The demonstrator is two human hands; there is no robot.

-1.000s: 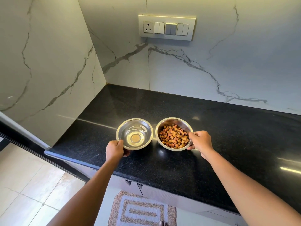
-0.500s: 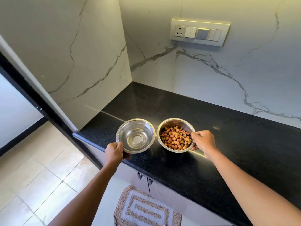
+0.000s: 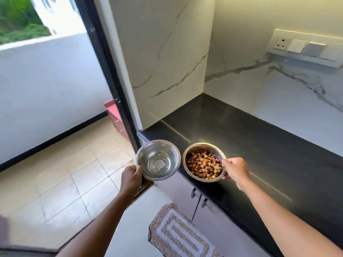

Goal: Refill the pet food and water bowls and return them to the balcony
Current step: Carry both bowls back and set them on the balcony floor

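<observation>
Gripping two steel bowls, left hand (image 3: 130,178) water bowl (image 3: 157,160), right hand (image 3: 236,169) kibble bowl (image 3: 204,162)

Water bowl (image 3: 157,160), left of the food bowl: polished metal, mirror-bright inside, clear water in the bottom. Food bowl (image 3: 204,162): same shiny metal, filled with matt brown, rough-edged kibble (image 3: 203,167). Countertop (image 3: 259,145), beneath and behind the food bowl: black speckled stone, glossy. Wall panels (image 3: 167,62) behind the countertop: white, grey-veined marble finish, smooth with a soft sheen. Mat (image 3: 178,236) on the floor below the countertop: woven cloth, nubbly. Floor tiles (image 3: 55,182) left of the mat: beige, smooth.
</observation>
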